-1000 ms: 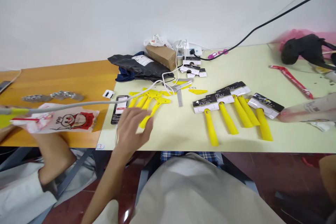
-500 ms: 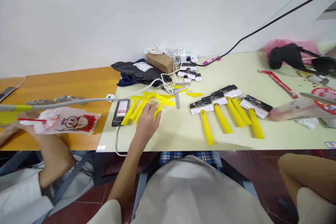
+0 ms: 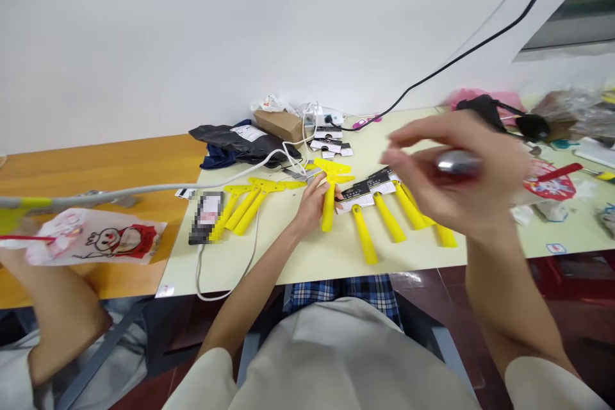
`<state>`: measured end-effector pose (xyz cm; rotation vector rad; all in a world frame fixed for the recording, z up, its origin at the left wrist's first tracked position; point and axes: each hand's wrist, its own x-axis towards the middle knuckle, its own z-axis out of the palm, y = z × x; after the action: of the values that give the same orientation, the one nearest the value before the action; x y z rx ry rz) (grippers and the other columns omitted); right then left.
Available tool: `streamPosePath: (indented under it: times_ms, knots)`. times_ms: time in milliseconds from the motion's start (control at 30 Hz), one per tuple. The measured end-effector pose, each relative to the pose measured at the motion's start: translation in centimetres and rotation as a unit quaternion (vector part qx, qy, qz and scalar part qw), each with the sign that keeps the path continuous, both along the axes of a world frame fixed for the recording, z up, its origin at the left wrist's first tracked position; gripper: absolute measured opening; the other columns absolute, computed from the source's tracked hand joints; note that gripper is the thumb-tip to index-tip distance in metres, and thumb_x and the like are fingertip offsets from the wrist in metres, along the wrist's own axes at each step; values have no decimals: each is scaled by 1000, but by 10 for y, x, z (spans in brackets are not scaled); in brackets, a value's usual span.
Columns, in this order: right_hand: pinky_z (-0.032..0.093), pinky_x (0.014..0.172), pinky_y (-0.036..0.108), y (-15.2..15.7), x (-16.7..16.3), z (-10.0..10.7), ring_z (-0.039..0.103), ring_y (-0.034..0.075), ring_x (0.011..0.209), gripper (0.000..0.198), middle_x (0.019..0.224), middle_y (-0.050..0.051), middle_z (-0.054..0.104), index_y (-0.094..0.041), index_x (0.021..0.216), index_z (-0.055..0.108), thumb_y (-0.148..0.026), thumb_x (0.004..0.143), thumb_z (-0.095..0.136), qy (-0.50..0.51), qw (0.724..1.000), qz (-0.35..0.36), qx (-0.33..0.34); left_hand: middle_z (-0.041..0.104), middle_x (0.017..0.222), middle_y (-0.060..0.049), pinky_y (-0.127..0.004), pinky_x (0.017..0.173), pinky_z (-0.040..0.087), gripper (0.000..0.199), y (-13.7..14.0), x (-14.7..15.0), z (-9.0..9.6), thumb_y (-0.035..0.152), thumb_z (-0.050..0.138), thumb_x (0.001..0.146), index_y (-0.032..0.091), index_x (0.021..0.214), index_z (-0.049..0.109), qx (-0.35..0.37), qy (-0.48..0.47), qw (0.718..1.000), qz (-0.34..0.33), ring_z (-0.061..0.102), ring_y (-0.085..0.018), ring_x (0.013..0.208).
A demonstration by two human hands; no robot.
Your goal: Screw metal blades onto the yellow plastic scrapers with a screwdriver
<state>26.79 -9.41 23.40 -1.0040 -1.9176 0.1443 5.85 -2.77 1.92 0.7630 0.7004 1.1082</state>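
My left hand (image 3: 311,204) grips a yellow plastic scraper (image 3: 328,208) just above the table, its broad head up and its handle pointing towards me. Close to the camera, my right hand (image 3: 485,186) is raised and blurred, with fingers curled around a red thing with a shiny, rounded metal end (image 3: 457,162); its kind is unclear. Left of my left hand lie several loose yellow scrapers (image 3: 247,213). To the right, several more scrapers (image 3: 364,240) have black-and-white cards (image 3: 358,195) over their heads; my right hand partly covers this row. Grey metal pieces (image 3: 298,173) lie behind my left hand.
A phone (image 3: 205,218) with a white cable lies at left. Behind are a black bag (image 3: 240,144), a cardboard box (image 3: 278,123) and spare cards (image 3: 331,145). A printed plastic bag (image 3: 125,237) and a co-worker's arm (image 3: 67,298) are far left. A grey pole (image 3: 139,189) crosses the view.
My left hand has moved right from the loose scrapers, taking one with it. My right hand has come into view, holding the red, metal-ended thing. The view has turned right.
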Motion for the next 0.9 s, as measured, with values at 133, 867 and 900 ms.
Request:
streamPosePath:
  times_ms: [133,867,900]
  knots:
    - [47,74,35,56,-5,-48,68,22,81,22,94,7,76,-19,121,68,-36,109,59,-233,966,-21,-108,69,85,0,-24,64,58,45,5,-4,4,48,87,87,24,108,54,-23,-30,999,16,74,-18,85]
    - [39,74,33,185,-28,-152,61,24,88,35,109,16,74,-14,121,68,-40,97,69,-412,846,39,-335,79,103,-10,-24,65,60,36,36,-30,-15,44,85,89,18,103,65,-86,-32,993,77,78,-20,93]
    - [38,74,33,183,-28,-146,61,25,88,37,108,15,73,-15,126,66,-39,98,65,-398,859,40,-320,80,104,-11,-25,68,62,36,37,-30,-16,46,83,91,18,104,66,-88,-33,992,79,78,-21,96]
